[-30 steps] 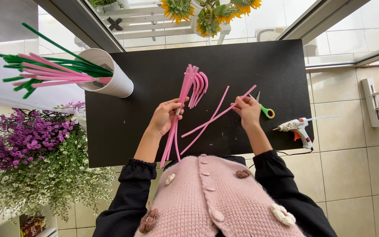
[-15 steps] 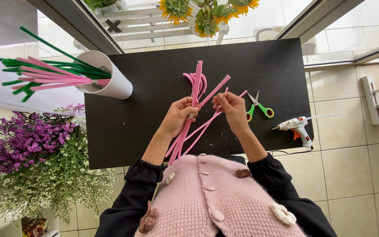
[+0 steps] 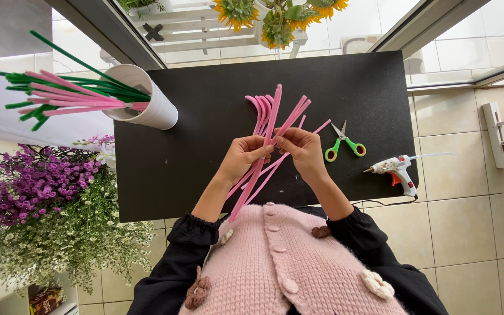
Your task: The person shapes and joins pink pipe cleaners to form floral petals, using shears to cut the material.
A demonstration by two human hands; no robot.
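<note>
- Pink pipe cleaners [image 3: 263,157] form a bundle held between both hands, above the middle of the black worktop [image 3: 205,116]; their upper ends fan out, some bent into hooks, and the lower ends point toward the person's pink knitted vest [image 3: 287,268].
- The left hand [image 3: 243,157] has its grip clamped around the bundle at mid-length.
- The right hand [image 3: 304,149] pinches the same stems just beside the left, fingertips closed on them.
- Green-handled scissors [image 3: 344,143] lie on the worktop just right of the right hand, blades together.
- A white hot-glue gun [image 3: 395,170] lies near the worktop's right edge.
- A white cup [image 3: 147,102] at the worktop's left corner, tipped on its side, holds more pink and green pipe cleaners [image 3: 65,96].
- Purple flowers [image 3: 18,186] stand off to the left; sunflowers [image 3: 275,14] sit beyond the far edge.
</note>
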